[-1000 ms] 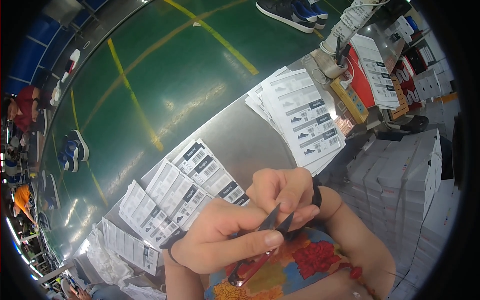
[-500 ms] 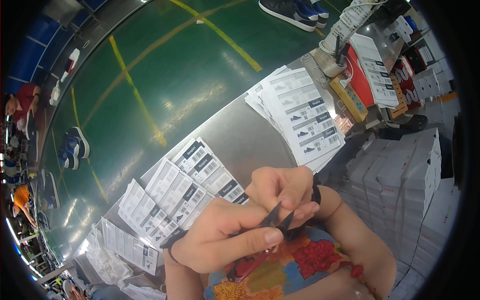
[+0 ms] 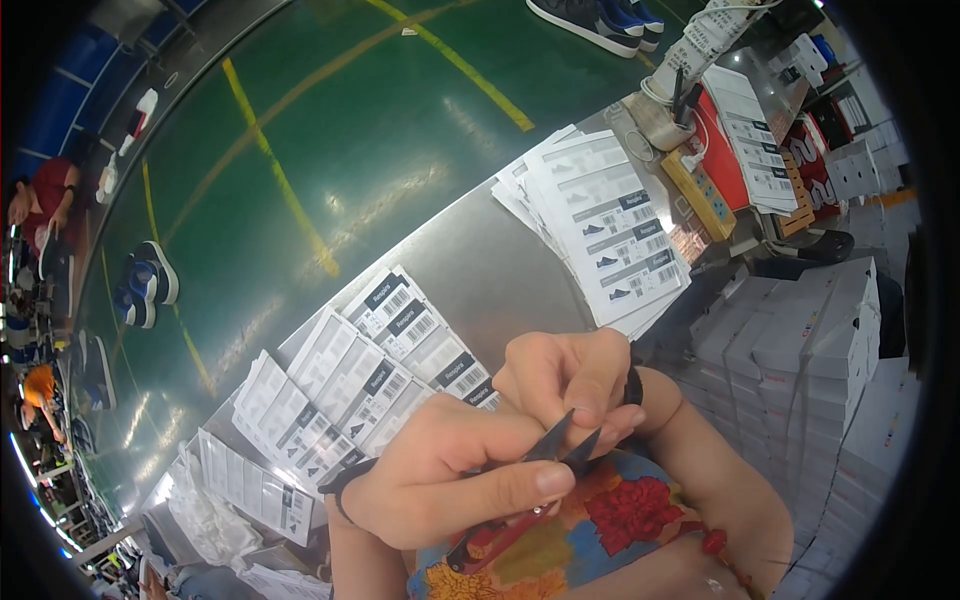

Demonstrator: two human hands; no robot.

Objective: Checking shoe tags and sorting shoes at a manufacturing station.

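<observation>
Honestly, not much changes here except the glossy green belt (image 3: 350,130) creeping a bit toward the upper right with its dark, white-soled shoes (image 3: 592,24), so the handwork looks basically the same. The left hand (image 3: 430,475) stays clamped on the dark-bladed, red-handled scissors (image 3: 551,440), blades spread, over the colourful floral cloth (image 3: 632,517); the right hand (image 3: 568,378) has its fingers bunched by the tips, can't tell if they're pinching anything.
</observation>
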